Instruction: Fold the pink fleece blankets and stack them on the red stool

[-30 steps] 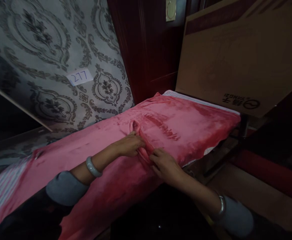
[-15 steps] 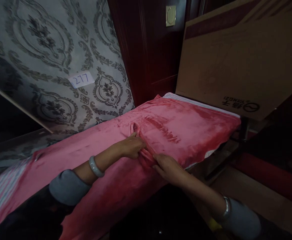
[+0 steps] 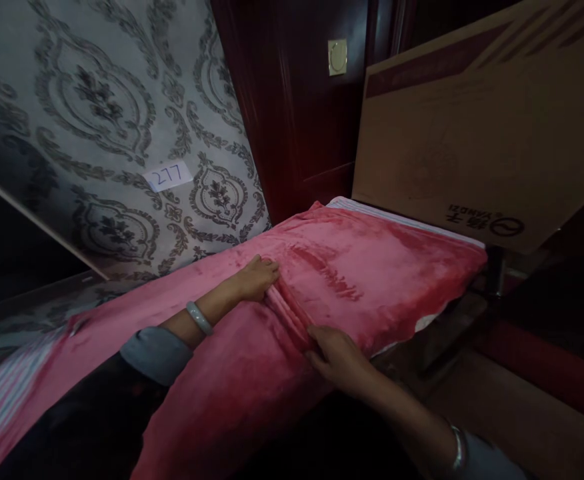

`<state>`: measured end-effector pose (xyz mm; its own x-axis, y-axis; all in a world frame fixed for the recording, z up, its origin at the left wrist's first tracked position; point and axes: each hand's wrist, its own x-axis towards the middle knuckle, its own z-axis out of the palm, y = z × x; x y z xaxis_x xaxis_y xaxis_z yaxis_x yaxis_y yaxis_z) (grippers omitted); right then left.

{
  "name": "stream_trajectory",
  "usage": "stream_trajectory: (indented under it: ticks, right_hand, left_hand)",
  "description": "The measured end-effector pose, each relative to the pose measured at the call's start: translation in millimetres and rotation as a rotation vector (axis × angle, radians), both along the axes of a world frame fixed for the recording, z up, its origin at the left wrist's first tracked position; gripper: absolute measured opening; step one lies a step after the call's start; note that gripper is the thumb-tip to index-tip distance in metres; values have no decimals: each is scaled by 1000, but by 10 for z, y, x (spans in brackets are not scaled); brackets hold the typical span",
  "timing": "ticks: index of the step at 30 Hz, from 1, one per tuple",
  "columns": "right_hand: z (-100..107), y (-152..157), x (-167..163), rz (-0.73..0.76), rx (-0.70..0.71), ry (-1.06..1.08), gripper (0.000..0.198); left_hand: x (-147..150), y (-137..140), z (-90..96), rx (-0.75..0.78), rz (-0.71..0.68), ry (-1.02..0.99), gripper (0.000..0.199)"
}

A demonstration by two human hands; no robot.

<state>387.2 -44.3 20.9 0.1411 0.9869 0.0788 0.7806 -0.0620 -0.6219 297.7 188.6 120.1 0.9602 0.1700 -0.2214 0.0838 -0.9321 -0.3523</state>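
A plush pink-red blanket (image 3: 372, 257) lies spread over a long, low surface, its near side hanging down. Across its middle runs a raised, bunched fold. My left hand (image 3: 256, 277) is closed on the far end of this fold, fingertips partly hidden. Nearer to me, my right hand (image 3: 337, 353) pinches the same fold between thumb and fingers. The cloth between the two hands is drawn into narrow ridges. Under the blanket a striped sheet (image 3: 15, 380) shows at the left end, and its striped edge also shows along the far right end.
Patterned wallpaper (image 3: 117, 120) with a paper label (image 3: 169, 175) reading 277 rises behind the blanket. A dark red door (image 3: 302, 100) stands at the back. One large cardboard sheet or box (image 3: 472, 133) leans at the far right end. Something red (image 3: 547, 367) lies low at the right.
My left hand has moved slightly away and left along the fold, and the small loop of cloth by it is gone. My right hand stays on the fold. The view has tilted slightly.
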Motion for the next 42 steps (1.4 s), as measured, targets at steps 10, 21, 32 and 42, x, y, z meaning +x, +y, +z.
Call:
stream_trajectory:
  ticks: [10, 21, 32, 42]
  right_hand:
    - [-27, -2, -29, -14, 16, -19, 20]
    - [-167, 16, -19, -97, 142, 156, 49]
    - [-357, 29, 31, -111, 382, 255, 49]
    - [237, 460, -91, 94, 428, -141, 59]
  left_hand:
    - [-23, 73, 5, 36, -64, 71, 26]
    - [143, 287, 22, -175, 214, 3, 31]
    - [299, 450, -260, -259, 365, -360, 54]
    - [-539, -42, -361, -294, 433, -535, 52]
